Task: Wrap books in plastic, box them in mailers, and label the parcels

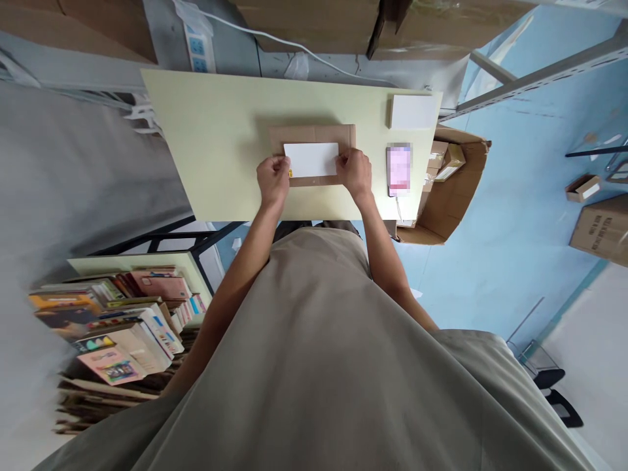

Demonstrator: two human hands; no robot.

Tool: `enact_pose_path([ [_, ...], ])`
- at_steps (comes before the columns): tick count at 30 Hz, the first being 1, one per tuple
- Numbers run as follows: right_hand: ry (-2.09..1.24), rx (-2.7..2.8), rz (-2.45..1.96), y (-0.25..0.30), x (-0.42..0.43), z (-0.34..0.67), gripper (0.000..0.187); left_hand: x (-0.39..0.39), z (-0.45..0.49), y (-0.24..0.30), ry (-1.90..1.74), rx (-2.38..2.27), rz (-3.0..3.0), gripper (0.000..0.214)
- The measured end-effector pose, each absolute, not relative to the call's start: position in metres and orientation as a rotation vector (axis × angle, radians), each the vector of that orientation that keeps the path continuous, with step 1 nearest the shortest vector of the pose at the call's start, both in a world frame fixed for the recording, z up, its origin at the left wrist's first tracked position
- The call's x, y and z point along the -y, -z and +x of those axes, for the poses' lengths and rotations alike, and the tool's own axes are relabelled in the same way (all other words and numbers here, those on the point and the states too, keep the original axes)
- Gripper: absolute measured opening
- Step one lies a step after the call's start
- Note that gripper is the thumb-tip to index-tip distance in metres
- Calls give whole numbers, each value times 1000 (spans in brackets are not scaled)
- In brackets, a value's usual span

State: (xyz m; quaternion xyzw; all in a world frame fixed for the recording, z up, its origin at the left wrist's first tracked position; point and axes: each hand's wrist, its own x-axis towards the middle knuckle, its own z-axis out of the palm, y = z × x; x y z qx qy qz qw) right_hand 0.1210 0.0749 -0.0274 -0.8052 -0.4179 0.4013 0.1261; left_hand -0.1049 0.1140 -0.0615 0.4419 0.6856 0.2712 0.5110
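Note:
A blank white paper sheet (312,159) lies over a flat brown cardboard package (314,133) in the middle of the pale yellow table (210,131). Its left edge is pinched by my left hand (275,178), beside a small yellow mark at the lower left corner. The fingers of my right hand (354,171) are closed on the sheet's right edge. Both hands rest over the cardboard, whose border shows around the white sheet. Whether the sheet is stuck to the cardboard or only laid on it, I cannot tell.
A phone (399,170) with a cable lies right of my hands, below a white block or stack (413,112). An open carton (456,196) holding small boxes stands off the table's right side. Books (132,320) fill a lower surface at left. A power strip (199,49) sits behind the table.

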Motion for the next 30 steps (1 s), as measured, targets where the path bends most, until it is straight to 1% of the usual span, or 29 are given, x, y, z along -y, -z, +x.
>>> enact_pose_path([
  [4,-1158,1231,-2380,24,-76,119,20,-114,-109,75,-540,-1681,1176,39],
  [11,-1118,1251,-2389,33,-79,119,20,-113,-107,80,-607,-1674,1177,43],
  [17,-1120,1314,-2394,33,-72,122,18,-115,-107,84,-594,-1685,1199,37],
  [22,-1225,1497,-2333,35,-81,128,12,-115,-105,84,-597,-1693,1143,27],
  [27,-1133,1518,-2322,35,-113,131,25,-116,-102,80,-619,-1694,1144,29],
  [30,-1190,1610,-2339,22,-106,116,24,-115,-101,77,-604,-1697,1147,25],
])
